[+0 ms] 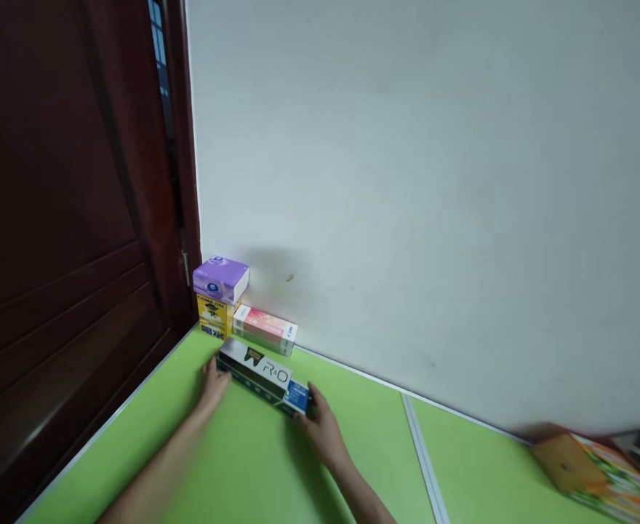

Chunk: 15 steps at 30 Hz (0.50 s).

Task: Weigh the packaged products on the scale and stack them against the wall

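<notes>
A long box in silver-grey and black, printed "R&O", lies between my two hands. Along its lower front runs a dark green part, and its right end is blue; whether this is a second box underneath I cannot tell. My left hand grips the left end, with some fingers hidden behind it. At the blue end, my right hand has thumb and fingers closed around the corner. Just behind stands a pink and white box against the wall. Left of it, a purple tissue pack rests on a yellow box.
The surface is light green, with a pale metal strip crossing it at right. A blurred orange and green carton lies at the far right by the white wall. A dark red door bounds the left side.
</notes>
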Tool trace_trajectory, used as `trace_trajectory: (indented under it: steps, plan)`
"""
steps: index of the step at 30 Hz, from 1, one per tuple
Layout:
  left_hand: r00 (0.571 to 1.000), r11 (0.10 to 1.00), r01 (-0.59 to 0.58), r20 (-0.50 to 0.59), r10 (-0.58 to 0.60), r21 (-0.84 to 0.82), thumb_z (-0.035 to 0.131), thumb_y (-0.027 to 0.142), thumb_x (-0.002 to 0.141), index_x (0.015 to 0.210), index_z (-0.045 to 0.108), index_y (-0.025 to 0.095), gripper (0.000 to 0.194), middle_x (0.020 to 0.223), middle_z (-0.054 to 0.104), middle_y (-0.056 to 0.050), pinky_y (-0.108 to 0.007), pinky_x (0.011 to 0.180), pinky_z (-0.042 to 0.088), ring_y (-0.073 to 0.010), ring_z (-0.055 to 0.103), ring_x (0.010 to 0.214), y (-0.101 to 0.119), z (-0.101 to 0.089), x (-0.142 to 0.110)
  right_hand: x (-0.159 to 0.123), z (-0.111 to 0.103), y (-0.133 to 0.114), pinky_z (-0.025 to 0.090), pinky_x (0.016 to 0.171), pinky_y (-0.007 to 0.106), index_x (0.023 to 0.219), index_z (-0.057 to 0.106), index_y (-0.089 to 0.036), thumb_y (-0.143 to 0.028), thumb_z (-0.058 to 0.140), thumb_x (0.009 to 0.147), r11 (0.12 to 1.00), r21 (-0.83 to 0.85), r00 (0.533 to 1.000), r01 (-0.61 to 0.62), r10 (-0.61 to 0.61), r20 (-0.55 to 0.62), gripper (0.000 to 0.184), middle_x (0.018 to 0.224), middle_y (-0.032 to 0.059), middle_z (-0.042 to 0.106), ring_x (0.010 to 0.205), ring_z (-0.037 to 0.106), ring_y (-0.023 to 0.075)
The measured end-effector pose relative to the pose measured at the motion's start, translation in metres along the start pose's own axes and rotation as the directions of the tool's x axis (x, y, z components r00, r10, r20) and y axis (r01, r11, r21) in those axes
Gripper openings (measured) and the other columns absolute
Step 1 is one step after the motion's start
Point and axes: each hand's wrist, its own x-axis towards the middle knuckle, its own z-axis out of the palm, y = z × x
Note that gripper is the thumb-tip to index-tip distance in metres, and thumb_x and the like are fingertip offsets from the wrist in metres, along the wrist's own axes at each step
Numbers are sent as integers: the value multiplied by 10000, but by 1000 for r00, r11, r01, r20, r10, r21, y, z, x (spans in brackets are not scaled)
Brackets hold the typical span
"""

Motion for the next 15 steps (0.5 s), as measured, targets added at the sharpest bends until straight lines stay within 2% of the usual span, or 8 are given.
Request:
trace_trajectory:
  steps: [2, 6, 11, 15]
  plan:
    - [1000, 1000, 18, 21, -18, -11, 558, 55, 652, 1302, 433, 103, 663, 1407, 378, -216, -311, 953, 425, -262, 587, 1097, 3, 7, 0, 10, -6, 3, 426, 1000, 439, 1320, 417, -129, -215, 613, 613, 999, -24, 999, 43, -43, -25, 738, 1308, 147, 536, 1172, 542, 299]
    - [998, 996, 30, 48, -26, -83, 573, 104, 669, 1339, 398, 132, 693, 1422, 397, -176, -340, 1044, 335, -278, 358, 1324, 11, 26, 2, 35, -9, -1, 502, 891, 461, 1298, 425, -83, -264, 593, 635, 997, -37, 990, 64, -68, -124, 708, 1302, 200, 518, 1111, 578, 338]
    - [991, 976, 40, 135, -11, -213, 501, 125, 715, 1435, 194, 166, 784, 1447, 386, -138, -308, 985, 410, -212, 437, 1279, 11, 46, 7, 63, 6, -11, 497, 903, 437, 1168, 529, -55, -272, 549, 680, 994, -44, 980, 98, -104, -169, 534, 1138, 191, 629, 1032, 622, 311]
    - [984, 966, 43, 180, 4, -255, 482, 136, 711, 1447, 150, 150, 807, 1477, 335, -127, -287, 1026, 369, -190, 329, 1345, 6, 46, 6, 66, 18, -11, 487, 918, 425, 1165, 539, -82, -297, 533, 724, 989, -70, 974, 128, -139, -181, 491, 1140, 162, 639, 1031, 620, 283]
